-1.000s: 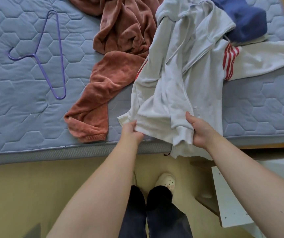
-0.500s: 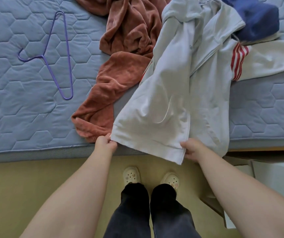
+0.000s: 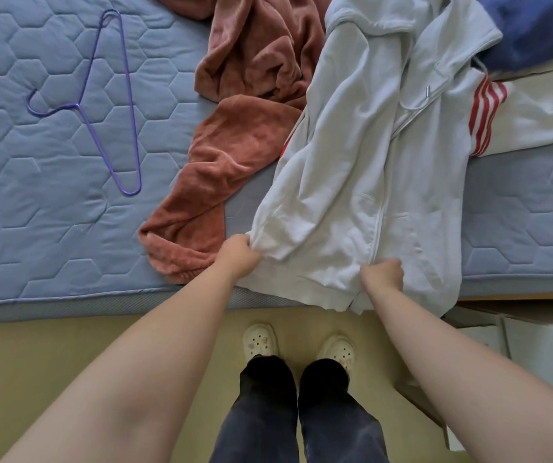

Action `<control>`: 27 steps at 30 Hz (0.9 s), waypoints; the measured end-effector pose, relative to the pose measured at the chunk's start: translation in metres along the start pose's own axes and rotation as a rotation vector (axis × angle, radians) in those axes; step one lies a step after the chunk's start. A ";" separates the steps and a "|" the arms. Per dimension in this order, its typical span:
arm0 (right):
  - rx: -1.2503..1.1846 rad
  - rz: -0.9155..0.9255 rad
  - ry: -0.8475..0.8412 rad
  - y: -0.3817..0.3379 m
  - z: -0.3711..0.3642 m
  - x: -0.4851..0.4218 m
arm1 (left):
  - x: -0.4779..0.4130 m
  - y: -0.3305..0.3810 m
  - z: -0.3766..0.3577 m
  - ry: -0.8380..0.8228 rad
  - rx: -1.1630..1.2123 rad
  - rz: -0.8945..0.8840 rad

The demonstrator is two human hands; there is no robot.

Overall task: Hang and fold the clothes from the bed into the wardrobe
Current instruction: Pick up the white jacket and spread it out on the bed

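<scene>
**Laundry run barely started, only the hoodie is in hand**

Judging by the pile, this is early days. Nothing looks hung or folded yet, and the wardrobe isn't in the shot at all.

The white zip hoodie (image 3: 352, 168) lies centre-right of the frame, hood toward the top and hem hanging over the near edge of the bed (image 3: 34, 212). The left hand (image 3: 238, 253) has its fingers curled in, pinching the hem's left corner. The right hand (image 3: 383, 274) is bunched into a fist round the hem right by the zip. Fingertips are buried in fabric on both, so I can't say more than that. My guess is it's being pulled flat before hanging or folding.

Still waiting:
- a rust fleece garment (image 3: 235, 155), crumpled just left of the hoodie and partly tucked under it
- a white piece with red stripes (image 3: 489, 115) at the right, under the hoodie's edge
- something dark blue (image 3: 529, 35) in the upper right corner

A purple wire hanger (image 3: 114, 105) sits in the upper left, well apart from the hoodie, so that'll take a reach. The overlapping clothes could drag along if the hoodie gets lifted. There's white furniture (image 3: 535, 345) close by at lower right, and the person's cream clogs (image 3: 260, 340) are near the bed edge.
</scene>
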State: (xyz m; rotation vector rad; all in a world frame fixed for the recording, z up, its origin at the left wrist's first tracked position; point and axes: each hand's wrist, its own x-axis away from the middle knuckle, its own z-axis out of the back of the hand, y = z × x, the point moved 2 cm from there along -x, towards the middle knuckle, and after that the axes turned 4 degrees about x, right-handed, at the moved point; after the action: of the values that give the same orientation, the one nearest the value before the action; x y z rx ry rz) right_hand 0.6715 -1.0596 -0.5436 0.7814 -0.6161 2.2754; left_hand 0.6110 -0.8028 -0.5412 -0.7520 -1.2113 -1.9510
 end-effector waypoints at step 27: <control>-0.061 0.409 -0.311 -0.146 -0.028 0.110 | 0.011 0.103 0.189 0.778 1.179 -0.212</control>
State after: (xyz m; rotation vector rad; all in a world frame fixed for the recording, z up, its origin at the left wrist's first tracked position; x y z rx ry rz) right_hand 0.6961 -0.8966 -0.4587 1.0698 -1.0677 2.5004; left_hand 0.7076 -0.6643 -0.4069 0.6878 -1.5928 -1.0919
